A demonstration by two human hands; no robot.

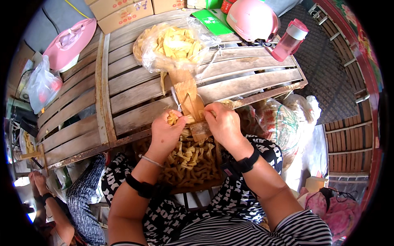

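Observation:
My left hand [167,128] is closed on a yellow strip [190,119], with a small bunch of yellow pieces [172,118] at its fingers. My right hand [223,123] pinches at the strip's other side, its fingers curled; the exact grip is partly hidden. Between the hands a narrow wooden board [188,98] juts from the table edge toward me, a thin cord around it. Below them, many yellow knotted strips [191,164] fill a container between my knees. Farther up the table lies a clear plastic bag [147,45] of loose yellow strips [176,45].
The slatted table [139,88] carries a pink helmet [250,18], a pink bottle [289,39], a green packet [213,22], cardboard boxes [123,16] and a pink hat [72,43]. Full plastic bags [279,123] stand at right. Another person's hands [37,183] show at lower left.

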